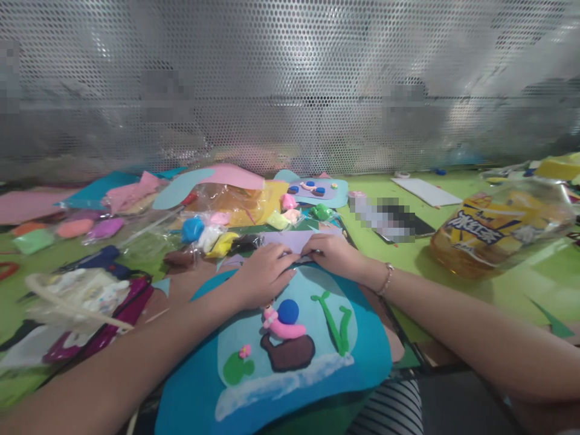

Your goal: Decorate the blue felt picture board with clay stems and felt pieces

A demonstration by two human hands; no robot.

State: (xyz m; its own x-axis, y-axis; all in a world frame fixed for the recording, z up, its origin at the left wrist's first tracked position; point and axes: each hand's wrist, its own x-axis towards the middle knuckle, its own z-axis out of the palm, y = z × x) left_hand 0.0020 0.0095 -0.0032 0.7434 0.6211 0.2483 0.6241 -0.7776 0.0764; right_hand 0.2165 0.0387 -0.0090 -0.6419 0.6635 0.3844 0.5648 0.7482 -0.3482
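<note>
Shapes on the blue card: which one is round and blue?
The blue disc, just above the long pink shape. The other shapes are mainly pink, brown, green or whitish.

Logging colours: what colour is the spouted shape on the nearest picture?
The spouted shape is dark brown in the head view.

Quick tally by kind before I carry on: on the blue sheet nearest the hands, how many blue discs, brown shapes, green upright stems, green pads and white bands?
Blue disc: 1
Brown shape: 1
Green upright stems: 2
Green pad: 1
White band: 1
Total: 6
</note>
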